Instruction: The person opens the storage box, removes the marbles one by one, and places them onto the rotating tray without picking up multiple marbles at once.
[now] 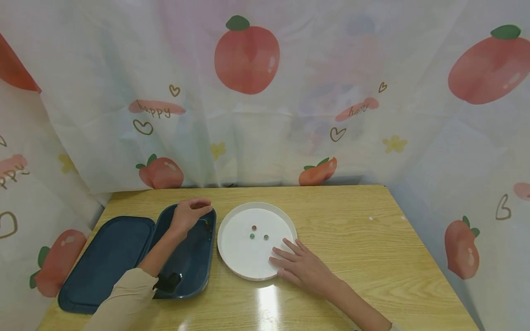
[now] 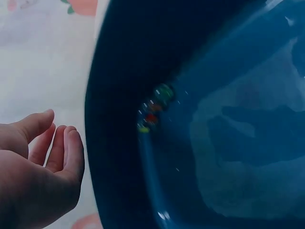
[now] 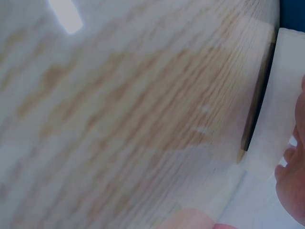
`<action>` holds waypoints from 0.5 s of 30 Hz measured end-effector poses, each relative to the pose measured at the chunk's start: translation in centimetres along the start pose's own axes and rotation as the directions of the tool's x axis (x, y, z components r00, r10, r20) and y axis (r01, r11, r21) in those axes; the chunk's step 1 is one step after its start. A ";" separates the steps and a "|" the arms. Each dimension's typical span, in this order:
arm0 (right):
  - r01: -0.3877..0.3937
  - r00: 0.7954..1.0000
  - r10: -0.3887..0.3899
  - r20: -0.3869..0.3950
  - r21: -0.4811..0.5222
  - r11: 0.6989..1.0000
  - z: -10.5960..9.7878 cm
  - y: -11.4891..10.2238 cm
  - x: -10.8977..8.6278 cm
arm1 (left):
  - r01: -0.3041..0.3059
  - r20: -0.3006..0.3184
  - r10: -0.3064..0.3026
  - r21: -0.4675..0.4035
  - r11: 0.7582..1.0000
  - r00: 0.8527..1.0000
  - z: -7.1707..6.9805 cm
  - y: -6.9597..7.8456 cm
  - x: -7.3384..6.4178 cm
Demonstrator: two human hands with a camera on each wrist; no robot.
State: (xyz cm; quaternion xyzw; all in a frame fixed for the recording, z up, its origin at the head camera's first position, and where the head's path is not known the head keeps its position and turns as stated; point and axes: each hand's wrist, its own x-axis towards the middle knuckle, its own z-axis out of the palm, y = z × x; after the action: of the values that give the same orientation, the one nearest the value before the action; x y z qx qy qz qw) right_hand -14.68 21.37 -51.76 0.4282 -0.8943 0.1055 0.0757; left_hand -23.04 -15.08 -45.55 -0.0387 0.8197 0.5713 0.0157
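My left hand (image 1: 189,215) hovers over the far end of a dark blue oblong container (image 1: 194,262). Its fingers are loosely bent, and no object shows between thumb and fingertips in the left wrist view. Inside the container, several glass marbles (image 2: 164,94) lie together along the curve where wall meets floor. To its right is a round white plate (image 1: 244,264) with a raised rim, carrying a red marble (image 1: 254,227), a green marble (image 1: 252,236) and a greyish marble (image 1: 266,237). My right hand (image 1: 308,270) rests at the plate's near right rim, fingers spread over it.
A flat dark blue lid (image 1: 109,262) lies left of the container. Everything stands on a wood-grain table (image 1: 372,257). A fruit-printed curtain (image 1: 265,138) hangs behind the table's far edge and along both sides.
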 end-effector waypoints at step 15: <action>-0.005 1.000 0.005 -0.013 0.012 1.000 -0.1 0.0 -0.1 | 0.058 -0.002 -0.058 0.103 0.993 0.998 -0.8 -3.4 1.2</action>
State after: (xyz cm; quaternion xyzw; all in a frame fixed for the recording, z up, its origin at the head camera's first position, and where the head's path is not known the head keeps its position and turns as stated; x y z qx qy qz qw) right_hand -14.60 21.42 -51.68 0.4258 -0.8942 0.1140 0.0785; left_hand -23.93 -17.02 -48.57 -0.0615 0.8466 0.5276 0.0348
